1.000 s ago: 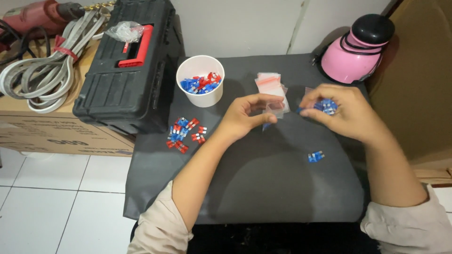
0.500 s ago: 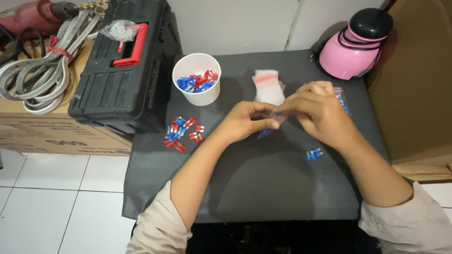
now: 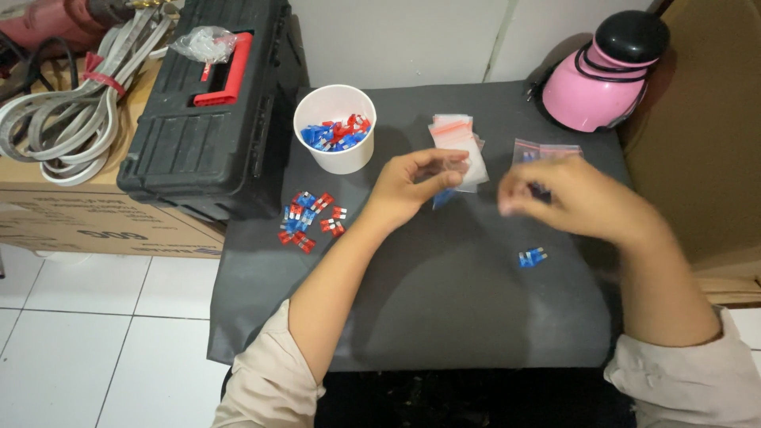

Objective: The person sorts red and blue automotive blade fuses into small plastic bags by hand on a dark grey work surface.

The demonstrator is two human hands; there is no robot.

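A small clear bag [image 3: 453,176], light, limp and slippery, is pinched at its top edge by the left hand [image 3: 412,190] above the table [image 3: 444,317]; it is best held near the mouth. The right hand [image 3: 571,198] is blurred, fingers drawn together, and whether anything is held cannot be told.

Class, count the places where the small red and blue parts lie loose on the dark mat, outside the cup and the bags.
2. A red and blue cluster lies left, below the white cup; a few blue parts lie under the right hand. The hands may hide more.
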